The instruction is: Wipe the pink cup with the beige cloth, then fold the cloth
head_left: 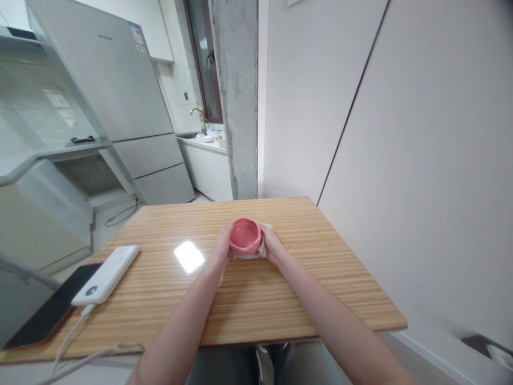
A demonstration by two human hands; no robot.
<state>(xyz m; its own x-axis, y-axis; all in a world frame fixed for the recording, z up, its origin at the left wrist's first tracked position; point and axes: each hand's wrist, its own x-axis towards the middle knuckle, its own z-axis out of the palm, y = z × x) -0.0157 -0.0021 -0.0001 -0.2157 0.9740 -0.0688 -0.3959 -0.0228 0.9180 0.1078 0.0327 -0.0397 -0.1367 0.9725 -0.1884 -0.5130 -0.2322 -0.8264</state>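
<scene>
A pink bowl (pixel 245 237) is tilted toward me over the far middle of the wooden table (pixel 320 289), its inside showing. My left hand (pixel 224 243) is closed on the bowl's left side. On the right side, my right hand (pixel 272 243) grips a pale cloth (pixel 262 248) pressed against the bowl. Part of that cloth shows behind and below the bowl. The fingertips of both hands are mostly hidden. I cannot tell whether the bowl touches the table.
A white power bank (pixel 107 275) with a white cable (pixel 74 331) lies at the table's left, partly over a dark flat board (pixel 52 307). A wall (pixel 380 176) borders the right side. Beyond the table are a fridge (pixel 116 80), a concrete pillar (pixel 236 101) and a sink faucet (pixel 199 115).
</scene>
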